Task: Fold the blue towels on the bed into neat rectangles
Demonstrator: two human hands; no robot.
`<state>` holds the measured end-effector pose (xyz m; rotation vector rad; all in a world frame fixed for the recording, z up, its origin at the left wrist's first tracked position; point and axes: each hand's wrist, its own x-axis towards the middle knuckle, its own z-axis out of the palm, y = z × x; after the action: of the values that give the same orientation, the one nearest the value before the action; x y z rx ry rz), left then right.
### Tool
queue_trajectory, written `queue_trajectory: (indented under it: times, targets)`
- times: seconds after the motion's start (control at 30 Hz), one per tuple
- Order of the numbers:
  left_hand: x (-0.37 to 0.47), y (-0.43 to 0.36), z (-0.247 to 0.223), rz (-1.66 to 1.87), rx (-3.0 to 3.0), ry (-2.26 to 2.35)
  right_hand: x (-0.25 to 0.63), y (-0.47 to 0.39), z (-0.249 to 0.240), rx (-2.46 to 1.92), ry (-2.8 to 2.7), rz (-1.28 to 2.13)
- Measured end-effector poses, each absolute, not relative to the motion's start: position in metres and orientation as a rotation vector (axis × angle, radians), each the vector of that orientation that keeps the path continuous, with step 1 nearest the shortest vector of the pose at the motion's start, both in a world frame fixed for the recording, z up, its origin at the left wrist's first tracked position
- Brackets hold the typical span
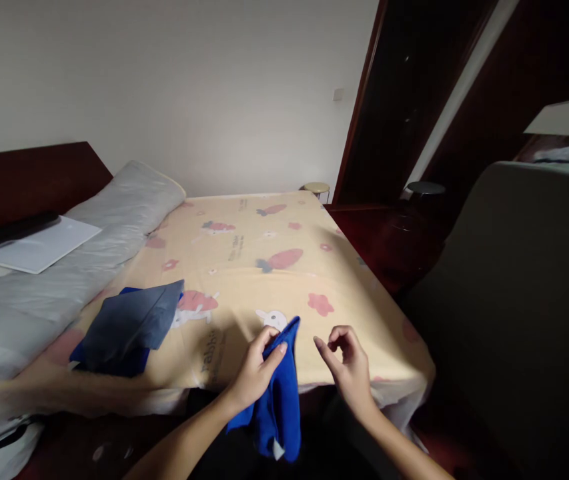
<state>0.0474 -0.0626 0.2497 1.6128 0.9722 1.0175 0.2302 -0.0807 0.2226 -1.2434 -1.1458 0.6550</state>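
Observation:
A blue cloth [284, 397] with a small white tag at its lower end hangs from my left hand [259, 367]. The thumb and fingers of that hand pinch its top part, and the folds drop below the near edge of the bed. To the right of the cloth, my right hand [351, 363] is raised over the bed edge, apart from the fabric. Its fingers are curled, with a gap between thumb and forefinger and nothing visible in them. Left of both hands, a grey-blue folded cloth [131, 323] lies on top of a darker blue cloth [137, 362] on the sheet.
The bed has a yellow sheet [244, 280] printed with carrots and rabbits. A grey pillow [129, 200] and a thin white laptop-like slab [47, 243] lie along the headboard [39, 173]. A dark chair back [509, 280] rises at the right; stools [317, 187] stand beyond the bed.

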Motion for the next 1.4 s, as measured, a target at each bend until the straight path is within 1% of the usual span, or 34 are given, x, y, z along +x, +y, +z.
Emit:
queue_trajectory:
  times: [0.07,0.13,0.2,0.37,0.6,0.8,0.93,1.13,1.27,1.4]
  targets:
    - [0.048,-0.065,0.250,1.024,1.599,0.975,0.225,-0.088,0.227,-1.186,-1.344,0.865]
    - [0.049,-0.071,0.252,0.945,1.644,0.926,0.220,-0.094,0.231,-1.090,-1.508,1.112]
    - [0.049,-0.078,0.254,0.825,1.722,0.881,0.216,-0.098,0.231,-1.051,-1.545,1.209]
    - [0.044,-0.084,0.259,0.686,1.790,0.857,0.214,-0.095,0.226,-1.168,-1.505,1.176]
    - [0.039,-0.069,0.262,0.715,1.604,0.772,0.220,-0.092,0.235,-1.086,-1.428,1.236]
    - [0.039,-0.066,0.266,0.739,1.505,0.736,0.226,-0.089,0.232,-1.068,-1.513,1.183]
    - [0.039,-0.065,0.264,0.776,1.455,0.775,0.228,-0.086,0.230,-1.056,-1.523,1.169]
    - [0.040,-0.060,0.259,0.808,1.449,0.823,0.231,-0.085,0.235,-1.073,-1.450,1.250]
    - [0.037,-0.055,0.259,0.862,1.486,0.867,0.235,-0.082,0.233,-1.120,-1.375,1.153]
    - [0.034,-0.050,0.257,1.045,1.405,0.946,0.242,-0.076,0.230,-1.157,-1.095,1.040]
